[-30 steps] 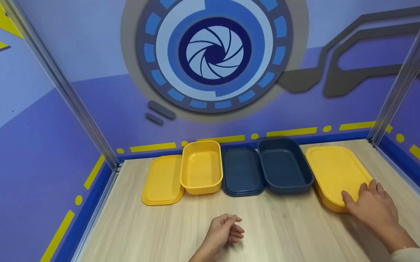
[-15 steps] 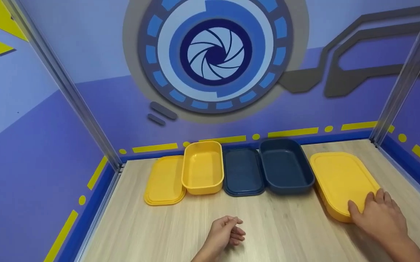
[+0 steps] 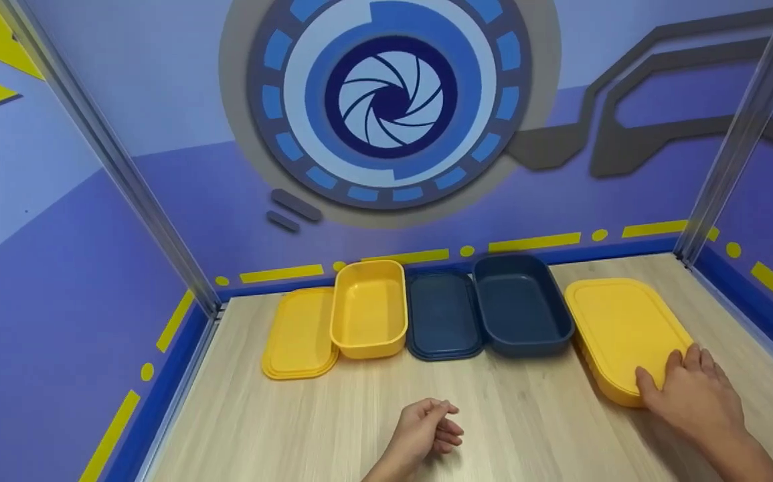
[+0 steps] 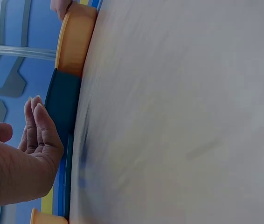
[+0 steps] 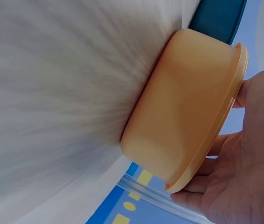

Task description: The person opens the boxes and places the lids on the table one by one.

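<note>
My right hand (image 3: 697, 395) rests on the lid of a yellow lunch box (image 3: 627, 335) at the right of the table. Its thumb and fingertips touch the lid around the near right corner. The right wrist view has the box (image 5: 178, 107) side-on, lid rim fitted along its top, and the hand (image 5: 248, 158) against the lid. My left hand (image 3: 419, 432) hovers near the table's front middle with loosely curled fingers, holding nothing. In the left wrist view that hand (image 4: 34, 149) shows relaxed fingers, with dark blue and yellow boxes beyond.
Along the back wall stand, left to right, a yellow lid (image 3: 299, 335), an open yellow box (image 3: 369, 311), a dark blue lid (image 3: 445, 318) and an open dark blue box (image 3: 523, 308). Printed wall panels and metal posts (image 3: 741, 134) enclose the wooden table (image 3: 279, 428).
My right hand and the lidded yellow box have shifted slightly toward me, mostly during the first half second. The left hand has barely moved.
</note>
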`<state>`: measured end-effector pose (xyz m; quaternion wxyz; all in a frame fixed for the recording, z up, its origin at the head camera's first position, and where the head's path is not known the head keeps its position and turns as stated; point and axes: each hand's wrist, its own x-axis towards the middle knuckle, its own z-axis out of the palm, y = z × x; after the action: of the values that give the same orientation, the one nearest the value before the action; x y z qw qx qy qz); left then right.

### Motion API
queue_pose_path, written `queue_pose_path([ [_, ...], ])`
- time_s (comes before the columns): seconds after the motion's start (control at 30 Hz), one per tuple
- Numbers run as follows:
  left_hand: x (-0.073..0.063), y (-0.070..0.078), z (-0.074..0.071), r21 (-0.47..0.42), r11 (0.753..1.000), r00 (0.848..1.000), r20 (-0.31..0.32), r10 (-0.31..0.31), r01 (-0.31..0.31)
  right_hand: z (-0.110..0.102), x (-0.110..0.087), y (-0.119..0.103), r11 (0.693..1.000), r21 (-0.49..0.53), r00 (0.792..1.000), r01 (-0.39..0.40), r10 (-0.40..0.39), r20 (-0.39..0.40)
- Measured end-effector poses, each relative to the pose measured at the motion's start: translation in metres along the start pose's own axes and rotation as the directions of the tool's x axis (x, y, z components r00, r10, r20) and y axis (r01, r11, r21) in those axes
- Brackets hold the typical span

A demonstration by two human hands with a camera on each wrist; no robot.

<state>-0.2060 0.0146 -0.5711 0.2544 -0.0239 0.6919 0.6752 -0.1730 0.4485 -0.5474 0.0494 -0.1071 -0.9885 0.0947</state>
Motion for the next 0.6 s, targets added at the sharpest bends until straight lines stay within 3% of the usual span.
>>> queue_pose_path([
  [0.17,0.002,0.002,0.020,0.004,1.000,1.000,0.029,-0.002,0.002,-0.001,-0.002,-0.001,1.000,0.009,1.000,0.006,-0.006,-0.021],
  [0.37,0.009,0.007,0.061,0.005,1.000,1.000,0.007,-0.005,0.005,-0.002,-0.001,-0.004,1.000,0.008,1.000,-0.019,0.018,0.025],
  [0.47,0.013,0.008,0.086,0.042,0.999,1.000,-0.003,0.021,-0.021,-0.001,-0.002,-0.005,1.000,0.008,1.000,-0.017,0.016,0.025],
  [0.6,0.019,0.008,0.116,0.153,0.982,0.993,0.011,0.113,-0.114,-0.001,-0.004,-0.003,1.000,0.014,1.000,-0.025,0.025,0.017],
])
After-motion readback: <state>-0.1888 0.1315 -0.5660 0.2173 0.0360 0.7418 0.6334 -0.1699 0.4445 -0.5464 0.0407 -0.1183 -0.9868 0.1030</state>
